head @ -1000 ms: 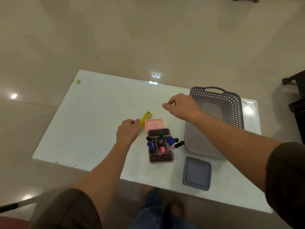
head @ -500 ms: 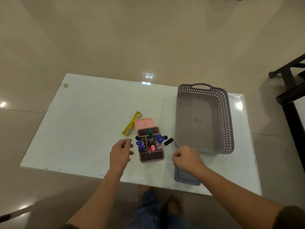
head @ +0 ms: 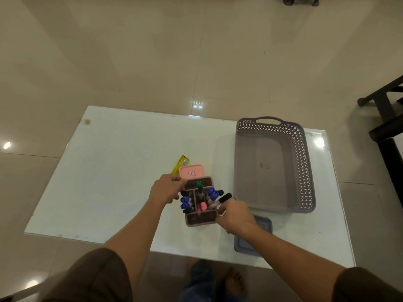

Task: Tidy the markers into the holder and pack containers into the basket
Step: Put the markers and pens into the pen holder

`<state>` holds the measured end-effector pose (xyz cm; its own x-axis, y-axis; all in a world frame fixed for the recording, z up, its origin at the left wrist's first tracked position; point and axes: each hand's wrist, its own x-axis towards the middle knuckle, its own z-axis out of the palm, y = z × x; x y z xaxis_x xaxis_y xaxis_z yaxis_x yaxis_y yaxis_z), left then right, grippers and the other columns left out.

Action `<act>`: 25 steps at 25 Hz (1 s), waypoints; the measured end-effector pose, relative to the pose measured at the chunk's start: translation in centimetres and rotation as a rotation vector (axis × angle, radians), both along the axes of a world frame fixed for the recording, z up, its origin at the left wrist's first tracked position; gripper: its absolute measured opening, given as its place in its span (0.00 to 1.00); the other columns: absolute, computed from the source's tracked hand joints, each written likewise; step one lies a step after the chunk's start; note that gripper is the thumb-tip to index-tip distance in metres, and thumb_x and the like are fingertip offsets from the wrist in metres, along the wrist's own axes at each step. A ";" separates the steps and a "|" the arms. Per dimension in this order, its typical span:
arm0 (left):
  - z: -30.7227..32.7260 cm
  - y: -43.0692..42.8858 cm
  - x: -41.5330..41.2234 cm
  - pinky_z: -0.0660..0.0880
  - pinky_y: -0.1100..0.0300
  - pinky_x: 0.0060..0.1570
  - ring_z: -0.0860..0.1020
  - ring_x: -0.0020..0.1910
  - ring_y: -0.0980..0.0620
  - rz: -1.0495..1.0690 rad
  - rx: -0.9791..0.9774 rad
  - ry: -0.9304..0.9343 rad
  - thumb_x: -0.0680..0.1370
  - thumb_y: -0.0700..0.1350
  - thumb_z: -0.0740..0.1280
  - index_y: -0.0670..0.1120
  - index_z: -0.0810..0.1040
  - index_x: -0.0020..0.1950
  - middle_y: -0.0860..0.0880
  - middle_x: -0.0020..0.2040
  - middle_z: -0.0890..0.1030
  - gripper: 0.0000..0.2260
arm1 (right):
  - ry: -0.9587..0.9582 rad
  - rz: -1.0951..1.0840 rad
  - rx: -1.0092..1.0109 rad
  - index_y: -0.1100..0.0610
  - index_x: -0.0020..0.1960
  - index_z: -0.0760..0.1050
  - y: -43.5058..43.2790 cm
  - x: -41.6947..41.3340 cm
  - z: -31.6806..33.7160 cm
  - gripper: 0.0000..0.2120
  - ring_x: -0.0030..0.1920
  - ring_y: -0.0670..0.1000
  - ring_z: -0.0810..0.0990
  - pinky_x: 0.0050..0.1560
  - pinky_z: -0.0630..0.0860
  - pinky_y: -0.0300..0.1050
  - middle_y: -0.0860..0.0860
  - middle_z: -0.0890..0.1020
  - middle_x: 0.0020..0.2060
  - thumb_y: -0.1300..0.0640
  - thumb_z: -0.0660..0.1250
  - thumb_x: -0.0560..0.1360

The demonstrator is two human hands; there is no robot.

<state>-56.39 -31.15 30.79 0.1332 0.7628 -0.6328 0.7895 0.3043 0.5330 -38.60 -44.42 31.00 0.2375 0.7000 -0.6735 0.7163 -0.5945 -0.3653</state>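
Gripping holder point(head: 200, 219): left hand point(head: 165, 189), right hand point(head: 236, 215)

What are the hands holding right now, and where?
Both grip the marker holder: left hand on its far-left rim, right hand on its near-right corner.

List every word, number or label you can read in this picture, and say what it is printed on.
Sticker on the pink container: red frame, blue mark, too small to read.
Label on the yellow packet: too blurred to read.
Markers, marker holder, basket: no print visible.
Nothing is legible, so nothing is quoted.
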 end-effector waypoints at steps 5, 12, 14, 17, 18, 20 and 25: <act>0.2 0.4 -2.3 0.77 0.62 0.37 0.83 0.31 0.58 -0.270 0.093 0.191 0.74 0.53 0.67 0.52 0.83 0.44 0.55 0.36 0.85 0.07 | -0.012 0.009 -0.005 0.54 0.46 0.85 0.5 0.1 -0.4 0.06 0.35 0.51 0.84 0.41 0.85 0.48 0.51 0.84 0.36 0.55 0.71 0.72; 0.4 -2.6 -8.4 0.75 0.63 0.33 0.84 0.32 0.57 -0.277 -0.195 0.353 0.69 0.58 0.69 0.48 0.83 0.39 0.55 0.33 0.85 0.14 | 0.020 -0.097 -0.007 0.54 0.52 0.82 1.1 -1.7 0.1 0.14 0.44 0.53 0.84 0.41 0.82 0.47 0.51 0.85 0.45 0.45 0.70 0.73; 0.1 -3.9 -9.6 0.76 0.62 0.35 0.83 0.35 0.56 -0.296 -0.136 0.383 0.70 0.63 0.67 0.51 0.82 0.44 0.55 0.36 0.85 0.17 | 0.107 -0.189 -0.065 0.57 0.51 0.81 0.5 -2.6 -0.1 0.15 0.38 0.53 0.86 0.37 0.85 0.49 0.53 0.86 0.40 0.45 0.70 0.74; -0.2 -5.0 -10.1 0.76 0.60 0.39 0.81 0.41 0.56 -0.342 0.116 0.338 0.77 0.66 0.60 0.60 0.79 0.56 0.59 0.43 0.84 0.16 | 0.238 -0.256 -0.099 0.60 0.46 0.82 0.3 -3.8 -0.4 0.11 0.34 0.53 0.87 0.36 0.85 0.48 0.55 0.86 0.37 0.52 0.70 0.75; -0.2 -5.1 -10.0 0.75 0.60 0.39 0.80 0.41 0.56 -0.361 0.160 0.313 0.79 0.64 0.59 0.61 0.80 0.57 0.59 0.43 0.84 0.15 | 0.242 -0.268 -0.087 0.61 0.45 0.82 0.4 -4.0 -0.6 0.09 0.33 0.53 0.87 0.36 0.85 0.49 0.55 0.86 0.36 0.55 0.70 0.76; 0.0 -4.9 -9.4 0.73 0.61 0.37 0.80 0.40 0.55 -0.428 0.211 0.349 0.80 0.59 0.59 0.58 0.82 0.55 0.58 0.42 0.83 0.14 | 0.213 -0.275 -0.062 0.62 0.43 0.82 0.9 -4.2 -0.8 0.07 0.31 0.52 0.87 0.36 0.86 0.50 0.56 0.86 0.34 0.59 0.69 0.75; 2.3 -2.3 -9.0 0.76 0.59 0.35 0.79 0.33 0.54 -0.429 0.224 0.369 0.78 0.56 0.62 0.55 0.84 0.44 0.53 0.33 0.81 0.12 | 0.138 -0.214 -0.010 0.60 0.38 0.83 5.3 -2.9 1.8 0.07 0.28 0.50 0.85 0.37 0.86 0.50 0.53 0.84 0.27 0.58 0.68 0.69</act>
